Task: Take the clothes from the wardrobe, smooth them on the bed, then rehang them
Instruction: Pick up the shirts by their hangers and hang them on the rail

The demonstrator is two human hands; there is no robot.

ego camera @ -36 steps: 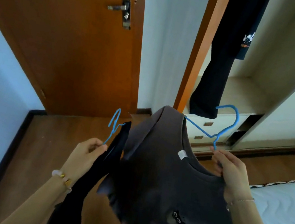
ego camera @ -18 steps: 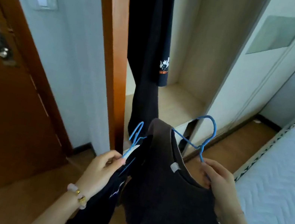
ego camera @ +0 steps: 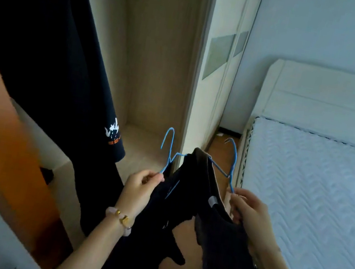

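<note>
My left hand (ego camera: pixel 142 186) pinches the neck of a blue wire hanger (ego camera: pixel 167 150) that carries a black garment (ego camera: pixel 155 230). A second blue hanger (ego camera: pixel 230 165) is gripped by my right hand (ego camera: pixel 247 209); a dark grey top (ego camera: pixel 225 249) with a white neck label hangs from it. Both garments dangle between my forearms, in front of the open wardrobe (ego camera: pixel 161 60). Inside the wardrobe at the left, a dark navy shirt (ego camera: pixel 51 48) with a white and orange print still hangs.
The bed with its white quilted mattress (ego camera: pixel 317 194) and pale headboard (ego camera: pixel 333 107) lies to the right. An orange-brown wardrobe panel (ego camera: pixel 7 166) stands at the left. White sliding wardrobe doors (ego camera: pixel 217 75) stand beside a strip of wooden floor (ego camera: pixel 220 142).
The view has swung right, from the brown room door to the wardrobe and the bed. Both hands keep their hangers, and the two hangers have come closer together.
</note>
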